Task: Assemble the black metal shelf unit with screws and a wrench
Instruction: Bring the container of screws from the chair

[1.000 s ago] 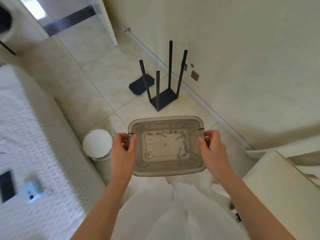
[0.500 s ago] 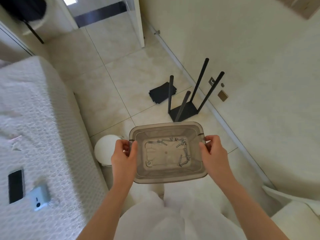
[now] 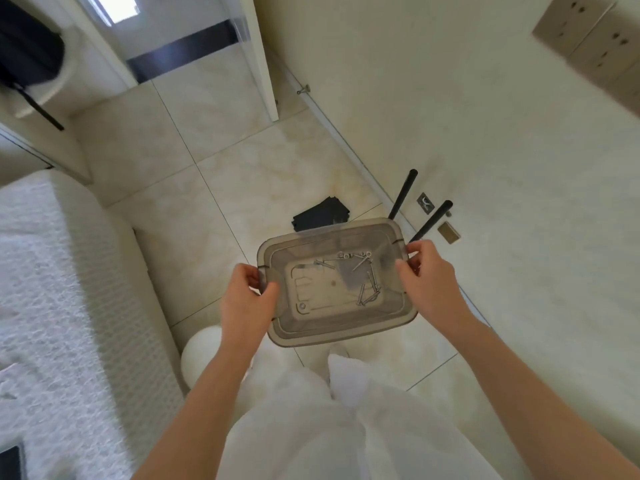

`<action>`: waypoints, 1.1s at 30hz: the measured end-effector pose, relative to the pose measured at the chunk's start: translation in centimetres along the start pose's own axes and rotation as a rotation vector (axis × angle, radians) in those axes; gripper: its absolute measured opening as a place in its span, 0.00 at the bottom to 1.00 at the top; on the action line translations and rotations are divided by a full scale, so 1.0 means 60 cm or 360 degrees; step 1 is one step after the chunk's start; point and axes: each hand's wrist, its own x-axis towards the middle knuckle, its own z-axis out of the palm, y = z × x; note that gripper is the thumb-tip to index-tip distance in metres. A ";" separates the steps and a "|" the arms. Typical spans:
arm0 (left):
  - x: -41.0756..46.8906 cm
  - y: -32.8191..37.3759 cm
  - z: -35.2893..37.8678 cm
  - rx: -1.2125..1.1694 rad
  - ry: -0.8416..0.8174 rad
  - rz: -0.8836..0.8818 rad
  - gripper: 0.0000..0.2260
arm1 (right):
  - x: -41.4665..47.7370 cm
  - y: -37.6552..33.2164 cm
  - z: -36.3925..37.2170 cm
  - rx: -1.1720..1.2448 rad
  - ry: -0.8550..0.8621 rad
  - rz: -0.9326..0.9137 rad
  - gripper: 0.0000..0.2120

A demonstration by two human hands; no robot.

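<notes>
Two bare hands hold one translucent, smoke-grey plastic tub [image 3: 332, 336] above the tiled floor [image 3: 221, 188], one hand at each short end. The left hand [image 3: 244, 299] grasps the left rim, thumb curled over the edge and into the tub, fingers wrapped round the outside. The right hand [image 3: 429, 282] grips the right rim the same way, with its fingers bent round the lip.

Inside the tub lies a loose scatter of silver screws [image 3: 367, 282], gathered on the far-right part of its bottom; the near-left part of the bottom is bare. Whether a wrench lies among them cannot be told.

Beyond the tub, on the floor by the right wall [image 3: 485, 133], stands the black shelf unit [image 3: 402, 195]. Only two of its upright posts [image 3: 430, 221] show past the tub's far-right corner, and its base is hidden behind the tub. A flat black panel [image 3: 320, 214] lies on the tiles just left of the unit, partly covered by the tub's far rim.

Near left, a round white object [image 3: 201, 355] sits beside a bed [image 3: 62, 306] with a textured white cover, and a dark phone [image 3: 10, 462] lies at the bed's near edge.
</notes>
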 end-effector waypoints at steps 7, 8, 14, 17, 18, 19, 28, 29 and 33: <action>0.119 0.064 0.036 0.0067 -0.0211 0.0095 0.08 | 0.090 -0.015 0.001 -0.0018 0.0173 0.0126 0.09; 0.135 0.070 0.041 0.0084 -0.0258 0.0115 0.08 | 0.094 -0.015 0.004 -0.0014 0.0212 0.0170 0.10; 0.240 0.106 0.061 0.0315 -0.0703 0.0265 0.07 | 0.093 -0.011 0.043 0.0020 0.0462 0.0546 0.15; 0.289 0.122 0.075 0.0501 -0.0984 0.0369 0.07 | 0.074 -0.017 0.071 0.0095 0.0613 0.0791 0.17; 0.297 0.125 0.079 0.0537 -0.1042 0.0393 0.07 | 0.065 -0.018 0.080 0.0111 0.0648 0.0846 0.17; 0.306 0.128 0.087 0.0590 -0.1128 0.0433 0.08 | 0.055 -0.020 0.089 0.0145 0.0729 0.0927 0.18; 0.290 0.126 0.129 0.0888 -0.1618 0.0678 0.11 | -0.067 -0.017 0.176 0.0418 0.1179 0.1385 0.19; 0.283 0.123 0.135 0.0920 -0.1672 0.0679 0.12 | -0.082 -0.013 0.183 0.0434 0.1222 0.1424 0.19; 0.249 0.099 0.172 0.1074 -0.1899 0.0624 0.11 | -0.133 0.015 0.204 0.0515 0.1380 0.1591 0.20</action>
